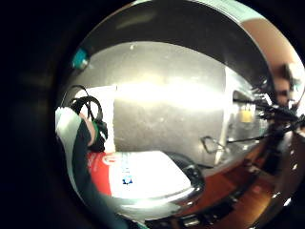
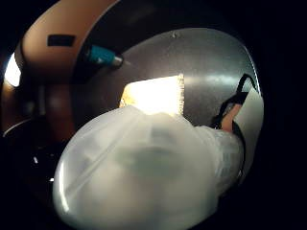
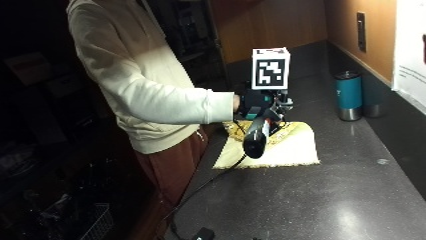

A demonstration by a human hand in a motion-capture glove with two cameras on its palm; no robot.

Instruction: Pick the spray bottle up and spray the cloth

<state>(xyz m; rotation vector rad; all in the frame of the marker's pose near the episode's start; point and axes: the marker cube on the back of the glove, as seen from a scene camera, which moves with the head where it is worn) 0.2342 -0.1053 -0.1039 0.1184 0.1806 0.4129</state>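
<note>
In the outside view my gloved right hand (image 3: 256, 106) grips the spray bottle (image 3: 256, 136) and holds it in the air, body hanging down and tilted toward the camera. Under it a pale yellow cloth (image 3: 283, 148) lies flat on the dark counter (image 3: 319, 200). The thumb side palm view is mostly filled by the translucent bottle (image 2: 144, 172), close to the palm, with the cloth (image 2: 156, 93) lit beyond it. A red and white label on the bottle (image 1: 138, 174) shows in the little finger side view. The nozzle is hidden.
A teal tumbler (image 3: 348, 95) stands on the counter against the back wall, right of the cloth, with a darker cup (image 3: 373, 102) behind it; the tumbler (image 2: 103, 56) also shows beyond the cloth. A black cable (image 3: 200, 187) runs along the counter's front edge.
</note>
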